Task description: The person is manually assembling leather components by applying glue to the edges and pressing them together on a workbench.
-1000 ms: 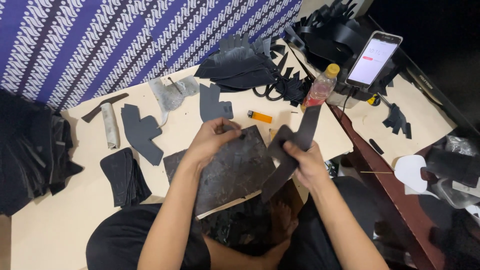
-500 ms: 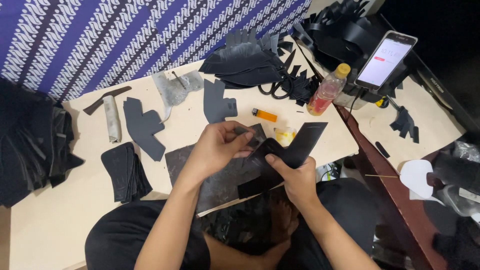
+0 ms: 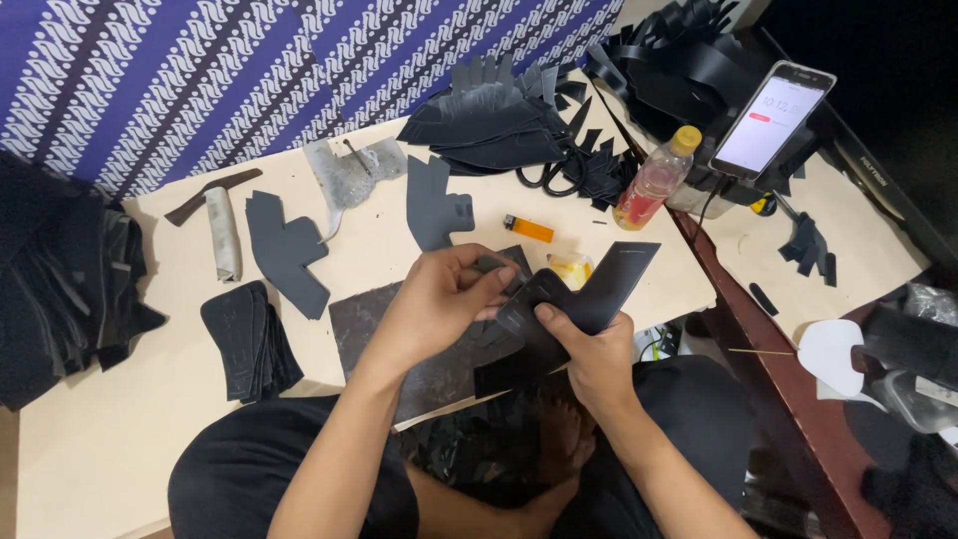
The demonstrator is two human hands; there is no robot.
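1. The black piece, a flat cut shape of leather-like sheet, is held above the dark slab at the near edge of the counter, over the person's lap. It is lifted clear of the slab, so both faces stay within reach of the fingers.
2. The right hand grasps the piece from below, thumb pressed on its upper face. This grip steadies the piece, and its long end sticks out up and to the right.
3. The left hand is curled over the piece's left end, fingertips pinching a small flap there. Both hands are closed on the same piece, touching each other.
4. The slab lies flat under the hands as a work surface. A yellow lump sits just beside the piece; its nature cannot be told.
5. An orange lighter lies near, within the right hand's reach.
6. Grey patterns lie flat and apart from each other on the counter, each shape fully visible. A stack of black cuts lies to the left of the slab.
7. A heap of black cuts and scissors lie at the far edge.
8. Container: a bottle with a yellow cap stands upright, holding reddish liquid, cap on.
9. A phone leans propped beside the bottle, screen facing the person.
10. A clear bag lies crumpled; contents cannot be told.
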